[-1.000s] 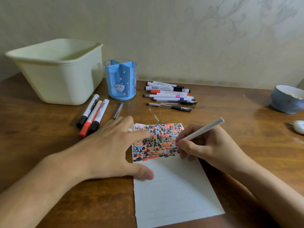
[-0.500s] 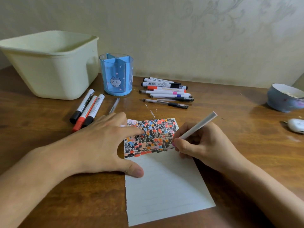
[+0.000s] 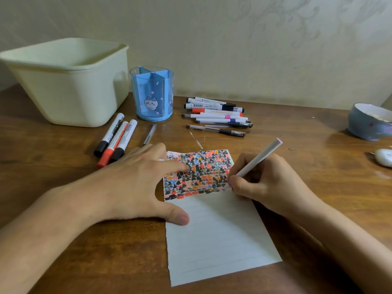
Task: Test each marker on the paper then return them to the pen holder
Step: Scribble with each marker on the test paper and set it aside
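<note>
The testing step is in hand: the right hand point(image 3: 267, 183) pinches a white pink-tipped marker point(image 3: 257, 161), tip on the scribbled lined paper point(image 3: 214, 230) that the left hand point(image 3: 135, 183) flattens with fingers spread; next, probably dropping it into the blue pen holder point(image 3: 151, 94) at far left.

Your way to the pen holder point(image 3: 151, 96) at upper centre is staying open between the three markers point(image 3: 115, 139) lying left and the pen pile point(image 3: 216, 116) right; the bin point(image 3: 67, 81) is crowding its left.
</note>
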Demonstrator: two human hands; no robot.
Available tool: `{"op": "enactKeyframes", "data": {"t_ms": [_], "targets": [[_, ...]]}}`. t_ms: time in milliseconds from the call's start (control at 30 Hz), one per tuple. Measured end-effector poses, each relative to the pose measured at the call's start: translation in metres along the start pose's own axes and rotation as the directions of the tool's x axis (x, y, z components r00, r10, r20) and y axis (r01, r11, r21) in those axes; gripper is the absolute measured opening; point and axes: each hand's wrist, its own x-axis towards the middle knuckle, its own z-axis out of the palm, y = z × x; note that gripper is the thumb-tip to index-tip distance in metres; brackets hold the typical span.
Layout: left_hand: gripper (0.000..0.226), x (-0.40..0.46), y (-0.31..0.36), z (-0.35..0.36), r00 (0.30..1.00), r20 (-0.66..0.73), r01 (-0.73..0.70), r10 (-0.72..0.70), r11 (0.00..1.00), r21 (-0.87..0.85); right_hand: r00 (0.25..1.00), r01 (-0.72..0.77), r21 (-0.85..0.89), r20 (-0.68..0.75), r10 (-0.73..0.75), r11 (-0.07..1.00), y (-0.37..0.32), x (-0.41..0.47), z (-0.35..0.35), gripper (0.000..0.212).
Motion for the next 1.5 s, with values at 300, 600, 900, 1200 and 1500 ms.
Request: {"op": "enactKeyframes", "data": {"t_ms": [300, 600, 900, 1200, 1500], "targets": [[0.113, -0.0006, -0.0012, 0.0011, 1.000, -0.020, -0.019, 0.019, 1.000, -0.019, 1.000, 0.013, 0.020, -0.008, -0.013, 1.000, 0.0000, -0.0003, -0.0003, 0.013], [0.111, 0.0007, -0.0021, 0.0020, 1.000, -0.026, -0.018, 0.017, 1.000, -0.017, 1.000, 0.025, 0.006, 0.009, -0.025, 1.000, -0.0001, -0.0005, -0.0012, 0.011], [0.110, -0.0001, -0.0010, 0.0011, 0.999, -0.023, -0.029, 0.029, 1.000, -0.008, 0.999, 0.040, 0.017, 0.022, -0.041, 0.999, -0.0002, -0.0006, -0.0004, 0.010], [0.111, 0.0004, -0.0034, 0.0022, 1.000, -0.018, -0.026, 0.026, 1.000, -0.012, 0.997, 0.059, 0.011, 0.057, -0.060, 0.998, 0.0002, -0.0005, -0.0010, 0.010], [0.111, -0.0002, -0.0030, 0.0015, 1.000, -0.003, -0.018, 0.018, 1.000, -0.017, 0.998, 0.053, -0.013, 0.037, -0.053, 0.998, 0.0001, -0.0005, -0.0013, 0.015]]}}
